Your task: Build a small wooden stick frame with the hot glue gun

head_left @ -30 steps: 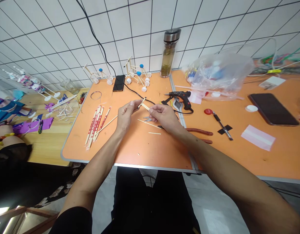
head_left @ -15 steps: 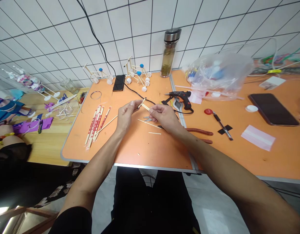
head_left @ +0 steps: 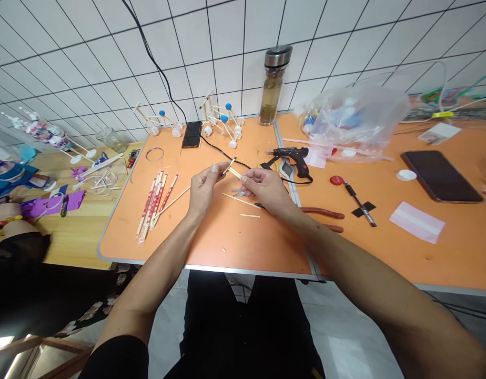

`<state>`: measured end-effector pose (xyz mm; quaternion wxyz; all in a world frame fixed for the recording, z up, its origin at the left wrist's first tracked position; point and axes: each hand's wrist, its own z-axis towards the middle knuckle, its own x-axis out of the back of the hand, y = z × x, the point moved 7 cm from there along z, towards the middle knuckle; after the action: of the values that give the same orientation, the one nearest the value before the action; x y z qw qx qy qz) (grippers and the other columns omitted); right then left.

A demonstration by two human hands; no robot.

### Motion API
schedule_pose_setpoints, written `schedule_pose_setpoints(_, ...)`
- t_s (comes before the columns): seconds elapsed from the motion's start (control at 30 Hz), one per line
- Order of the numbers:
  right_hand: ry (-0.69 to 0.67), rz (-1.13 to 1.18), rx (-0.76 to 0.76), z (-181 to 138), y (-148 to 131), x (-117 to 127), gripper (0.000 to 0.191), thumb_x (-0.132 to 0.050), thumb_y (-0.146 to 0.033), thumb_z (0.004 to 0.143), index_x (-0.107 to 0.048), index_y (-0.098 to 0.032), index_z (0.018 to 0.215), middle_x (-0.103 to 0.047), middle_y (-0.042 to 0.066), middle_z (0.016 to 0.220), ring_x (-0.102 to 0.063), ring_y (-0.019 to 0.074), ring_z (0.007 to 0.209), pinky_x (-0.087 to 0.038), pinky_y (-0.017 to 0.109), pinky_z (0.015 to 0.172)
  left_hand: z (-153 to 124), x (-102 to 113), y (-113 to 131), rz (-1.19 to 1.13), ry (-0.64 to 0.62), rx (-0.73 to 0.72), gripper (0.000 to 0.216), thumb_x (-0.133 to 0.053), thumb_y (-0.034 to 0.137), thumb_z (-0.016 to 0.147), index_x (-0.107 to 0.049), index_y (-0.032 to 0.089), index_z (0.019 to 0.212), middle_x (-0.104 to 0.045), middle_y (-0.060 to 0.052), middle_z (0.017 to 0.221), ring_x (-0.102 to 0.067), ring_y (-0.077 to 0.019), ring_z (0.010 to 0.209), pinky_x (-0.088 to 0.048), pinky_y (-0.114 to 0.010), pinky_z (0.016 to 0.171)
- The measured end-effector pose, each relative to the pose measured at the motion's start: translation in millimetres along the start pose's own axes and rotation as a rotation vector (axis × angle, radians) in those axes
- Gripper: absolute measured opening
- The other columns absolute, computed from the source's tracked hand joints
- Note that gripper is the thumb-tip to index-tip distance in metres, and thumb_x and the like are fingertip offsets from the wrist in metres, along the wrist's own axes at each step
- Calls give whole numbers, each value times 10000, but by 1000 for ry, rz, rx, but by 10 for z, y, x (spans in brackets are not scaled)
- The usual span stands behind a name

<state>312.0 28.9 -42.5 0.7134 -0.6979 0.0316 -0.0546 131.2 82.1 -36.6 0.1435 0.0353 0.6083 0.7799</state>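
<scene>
My left hand (head_left: 205, 184) pinches one end of a small piece made of short wooden sticks (head_left: 234, 171), held above the orange table (head_left: 211, 239). Closed on the other end of these sticks is my right hand (head_left: 264, 188). Pliers with red handles (head_left: 324, 212) lie below my right hand, their middle hidden by it. Loose cut sticks (head_left: 250, 216) rest in front of me. To the left lie several chopsticks in red-printed wrappers (head_left: 152, 205) and a bare chopstick (head_left: 172, 206) partly behind my left wrist.
A black glue gun (head_left: 292, 157) lies right of centre. Stick models with blue caps (head_left: 224, 119) and a glass tea bottle (head_left: 272, 87) stand at the wall. A plastic bag (head_left: 353, 121), a pen (head_left: 359, 203) and a phone (head_left: 441, 176) are to the right. Another person's arm (head_left: 14, 229) shows at left.
Almost nothing differs. Both hands keep hold of the stick piece in the same place, and the view has shifted very slightly.
</scene>
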Motion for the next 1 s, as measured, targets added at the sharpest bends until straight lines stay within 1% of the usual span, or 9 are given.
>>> schedule_pose_setpoints(0.27, 4, 16, 5, -1, -13, -4, 196, -782, -344, 898, -702, -202, 790, -719, 17, 723, -605, 114, 594, -515, 248, 613, -11, -2, 17, 20, -7, -31, 526, -723, 722, 997, -917, 255, 1145, -852, -112, 1322, -787, -328, 1306, -588, -520, 1183)
schedule_pose_setpoints(0.47, 8, 12, 1, 3, -5, 0, 227, -813, -389, 880, -709, -206, 794, -726, 20, 717, -603, 121, 599, -522, 252, 613, -13, 1, 15, 31, -1, -23, 562, -732, 746, 977, -916, 244, 1154, -842, -129, 1343, -774, -347, 1335, -571, -534, 1199)
schedule_pose_setpoints(0.67, 1, 20, 1, 2, -4, 0, 254, -836, -419, 870, -714, -206, 802, -731, 24, 722, -601, 121, 596, -524, 256, 613, -18, 1, 30, 53, -5, -40, 540, -711, 731, 998, -917, 259, 1158, -849, -107, 1331, -783, -330, 1311, -586, -512, 1179)
schedule_pose_setpoints(1.0, -1, 26, 3, -8, -14, -4, 228, -821, -371, 899, -708, -206, 789, -724, 18, 725, -603, 122, 601, -514, 257, 616, -28, -15, 39, 58, -2, -45, 547, -711, 736, 996, -916, 256, 1158, -850, -109, 1325, -784, -326, 1311, -591, -510, 1173)
